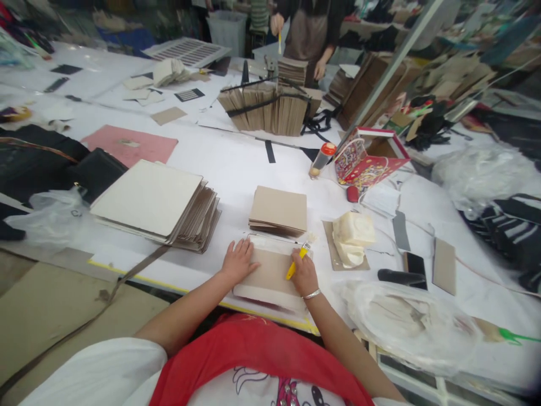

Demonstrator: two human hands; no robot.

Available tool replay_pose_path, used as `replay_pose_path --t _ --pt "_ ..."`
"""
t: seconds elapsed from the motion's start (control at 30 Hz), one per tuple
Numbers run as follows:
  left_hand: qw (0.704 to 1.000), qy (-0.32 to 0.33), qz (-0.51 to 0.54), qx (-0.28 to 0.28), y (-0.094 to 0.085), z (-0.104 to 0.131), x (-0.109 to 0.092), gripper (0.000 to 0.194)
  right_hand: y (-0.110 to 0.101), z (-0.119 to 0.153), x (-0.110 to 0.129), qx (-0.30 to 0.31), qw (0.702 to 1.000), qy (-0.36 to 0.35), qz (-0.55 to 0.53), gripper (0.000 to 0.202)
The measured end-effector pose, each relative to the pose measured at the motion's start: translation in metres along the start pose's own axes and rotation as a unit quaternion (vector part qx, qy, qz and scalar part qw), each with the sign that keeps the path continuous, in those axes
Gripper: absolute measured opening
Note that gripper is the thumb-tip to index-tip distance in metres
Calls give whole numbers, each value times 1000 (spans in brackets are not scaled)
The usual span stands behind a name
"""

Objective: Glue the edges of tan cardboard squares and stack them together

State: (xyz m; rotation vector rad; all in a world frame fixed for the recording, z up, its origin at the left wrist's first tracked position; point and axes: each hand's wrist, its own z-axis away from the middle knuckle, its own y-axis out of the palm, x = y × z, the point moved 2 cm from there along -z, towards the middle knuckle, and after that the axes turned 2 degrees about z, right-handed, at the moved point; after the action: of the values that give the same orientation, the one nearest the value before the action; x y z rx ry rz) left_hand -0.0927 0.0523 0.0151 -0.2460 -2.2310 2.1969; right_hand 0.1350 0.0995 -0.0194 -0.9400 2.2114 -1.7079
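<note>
My left hand [239, 261] lies flat with fingers spread on the left edge of a brown cardboard panel [270, 268]. Pale, whitish borders show along the panel's far and near sides. In my right hand [305, 274] is a yellow-handled brush [296, 264], its metal collar pointing away from me; the bristles are hard to make out. That hand rests at the panel's right side. Just beyond the panel sits a small stack of cardboard sheets [279, 208]. A pale yellowish block [354, 230] on a cardboard scrap stands to the right of my right hand.
At left is a tall stack of larger boards [147, 197]. Farther back stand strapped cardboard pieces [266, 110], a red-capped bottle [322, 160] and a red patterned box [372, 160]. A phone [415, 269] and plastic bag [409, 321] lie right. Across the table, a person [306, 39] works.
</note>
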Motion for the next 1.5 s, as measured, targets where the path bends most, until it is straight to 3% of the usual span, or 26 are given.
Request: replay_pose_path --t 0.07,0.17,0.23,0.3,0.37,0.43,0.5,0.57,0.7,0.83,0.97,1.1,1.2,1.3,1.37,1.5 --pt "999 -4 3 -51 -23 18 19 52 -7 3 -4 -19 1000 13 -9 36" --pt "983 48 5 -179 -73 52 49 47 -22 7 -6 -63 997 27 -28 35" --pt "958 54 -14 -281 -108 72 73 55 -31 5 0 -93 994 25 -46 35" --pt "934 12 -47 -355 -136 85 103 64 -40 -1 13 -124 990 15 -66 34" --pt "934 -37 -73 -349 -153 89 135 66 -49 -9 32 -147 985 -7 -89 33" --pt "957 -51 -79 -276 -158 86 163 53 -57 -18 56 -156 980 -38 -116 32" --pt "975 -43 -75 -205 -158 84 180 32 -63 -27 80 -143 976 -61 -150 31" --pt "980 -29 -78 -179 -159 85 184 17 -68 -35 102 -115 973 -69 -185 29" --pt "969 38 -81 -232 -168 97 156 12 -87 -43 142 -62 955 -50 -285 28" --pt "942 174 -50 -282 -159 107 92 19 -101 -50 171 5 928 35 -371 28" --pt "921 320 13 -222 -116 99 21 20 -88 -47 156 -2 924 148 -352 32" --pt "919 370 30 -129 -61 85 -25 21 -72 -10 109 -20 941 188 -280 30" --pt "935 347 33 -62 -31 77 -34 28 -67 25 67 -36 947 224 -229 29" --pt "951 307 35 0 -14 74 -31 49 -65 51 32 -43 951 256 -170 28" --pt "957 286 33 37 -8 72 -28 57 -63 62 17 -43 954 260 -141 28" --pt "968 240 35 67 -3 67 -23 57 -58 76 7 -49 965 239 -94 29"
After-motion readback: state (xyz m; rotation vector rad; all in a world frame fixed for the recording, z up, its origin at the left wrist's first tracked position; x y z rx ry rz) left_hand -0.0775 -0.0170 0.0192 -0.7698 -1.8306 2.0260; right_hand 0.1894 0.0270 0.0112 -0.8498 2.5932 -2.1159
